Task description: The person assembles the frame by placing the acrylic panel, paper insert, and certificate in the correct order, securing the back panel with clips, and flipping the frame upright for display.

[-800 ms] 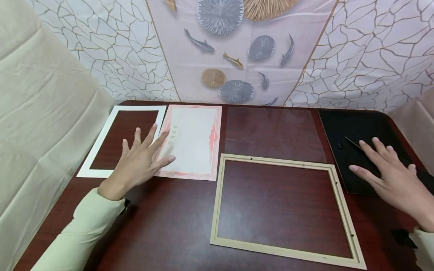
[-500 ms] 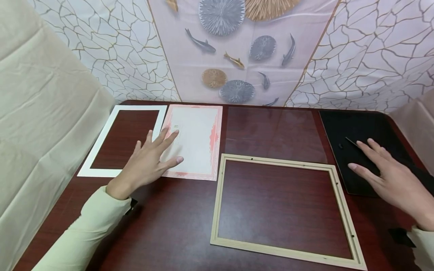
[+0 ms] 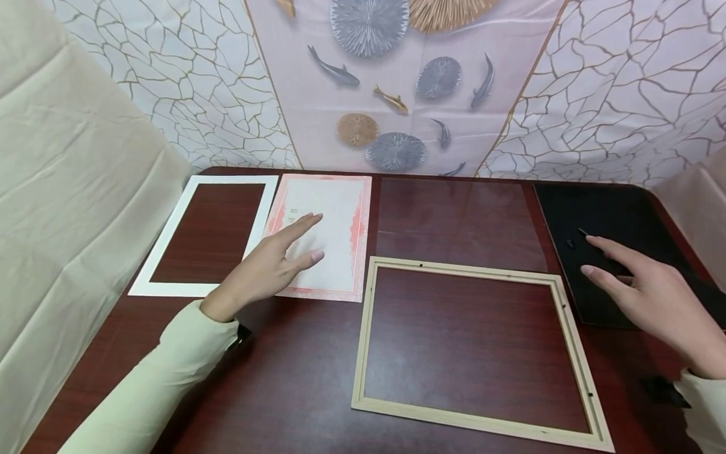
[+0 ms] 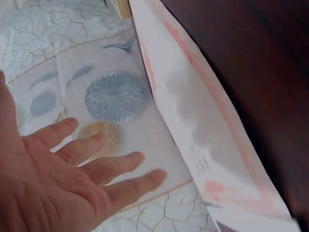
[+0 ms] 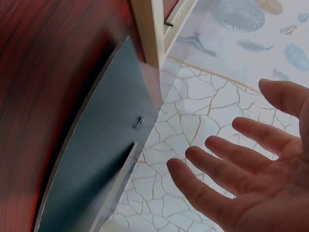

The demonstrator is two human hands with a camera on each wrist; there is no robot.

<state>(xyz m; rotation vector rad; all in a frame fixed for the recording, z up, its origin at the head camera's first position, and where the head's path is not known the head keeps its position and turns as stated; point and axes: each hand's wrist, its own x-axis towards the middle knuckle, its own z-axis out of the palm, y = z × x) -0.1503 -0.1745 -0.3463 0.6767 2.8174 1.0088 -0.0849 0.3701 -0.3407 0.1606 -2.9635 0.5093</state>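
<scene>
My left hand hovers over the lower left part of a pink-bordered white paper, fingers extended and holding nothing. In the left wrist view its fingers spread apart, clear of the paper. Above the black backing board at the right, my right hand is held with loose fingers and nothing in its grasp; the right wrist view shows the palm bare. The board carries a small black fitting and a thin strip. Between the hands lies a light wooden picture frame, its middle hollow.
A white mat border lies at the far left beside the paper. A clear sheet lies behind the wooden frame. The dark red table meets a patterned cloth at the back, with a beige cloth on the left.
My left hand has moved right, from the mat border and paper's edge further over the paper, turning more sideways. The right hand has turned slightly on its side over the board.
</scene>
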